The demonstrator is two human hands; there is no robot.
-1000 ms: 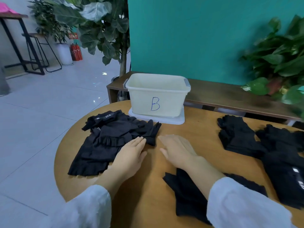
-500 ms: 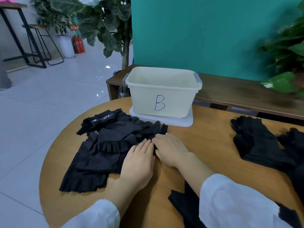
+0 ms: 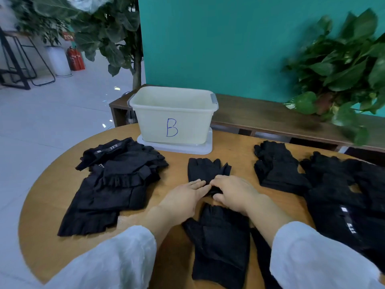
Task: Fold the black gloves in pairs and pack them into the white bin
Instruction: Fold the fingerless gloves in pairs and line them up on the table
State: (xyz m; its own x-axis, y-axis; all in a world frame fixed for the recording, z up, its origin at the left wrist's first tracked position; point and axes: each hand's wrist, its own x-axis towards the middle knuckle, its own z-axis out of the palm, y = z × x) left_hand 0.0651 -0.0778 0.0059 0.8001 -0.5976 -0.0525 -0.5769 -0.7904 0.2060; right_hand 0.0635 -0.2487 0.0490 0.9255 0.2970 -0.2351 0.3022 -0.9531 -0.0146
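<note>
both hands have shifted right off the left pile, and a glove (image 3: pixel 207 171) now lies apart at the desk (image 3: pixel 41 205) middle. left hand (image 3: pixel 183 198) fingers rest straight on its near edge; right hand (image 3: pixel 233 191) fingers curl, pinching it. white bin (image 3: pixel 173 115) stands behind; another glove (image 3: pixel 220 243) lies nearer.
</note>
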